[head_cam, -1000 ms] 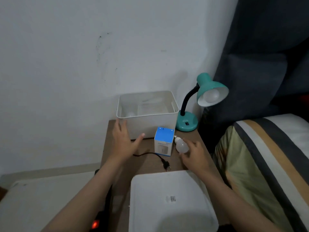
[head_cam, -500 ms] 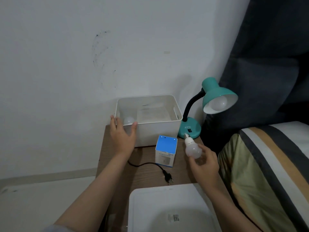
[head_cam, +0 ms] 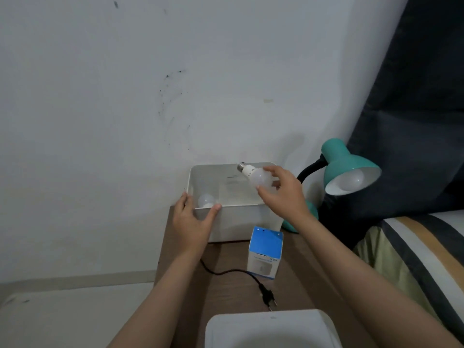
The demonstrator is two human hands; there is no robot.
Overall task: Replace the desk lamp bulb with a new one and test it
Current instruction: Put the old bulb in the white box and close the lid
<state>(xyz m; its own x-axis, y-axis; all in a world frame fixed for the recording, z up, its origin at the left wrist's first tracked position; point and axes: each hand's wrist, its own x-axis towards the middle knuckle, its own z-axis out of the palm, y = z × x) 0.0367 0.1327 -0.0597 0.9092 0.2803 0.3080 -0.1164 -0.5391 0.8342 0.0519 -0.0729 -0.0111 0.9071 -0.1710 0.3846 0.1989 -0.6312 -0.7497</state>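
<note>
The wooden bedside table (head_cam: 226,280) stands against the wall, with the bed (head_cam: 424,249) along its right edge. At the table's back edge sits my white bin (head_cam: 241,222), open at the top, and at the back right corner stands the teal desk lamp (head_cam: 344,164), its shade tilted down with a bulb showing inside. A white lid (head_cam: 271,330) lies at the front edge. My left hand (head_cam: 193,222) clasps the bin's front left corner, thumb on the front rim and fingers round the side wall. My right hand (head_cam: 283,194) is closed round the globe of a white bulb (head_cam: 256,175), holding it above the bin's right half with the screw base pointing up and to the left. A blue and white bulb box (head_cam: 265,252) stands upright near the middle of the table, just in front of the bin. Another bulb (head_cam: 206,200) lies inside the bin in its front left corner. The lamp's black cord (head_cam: 226,272) runs across the tabletop, ending in an unplugged plug (head_cam: 268,297) near the front edge.
</note>
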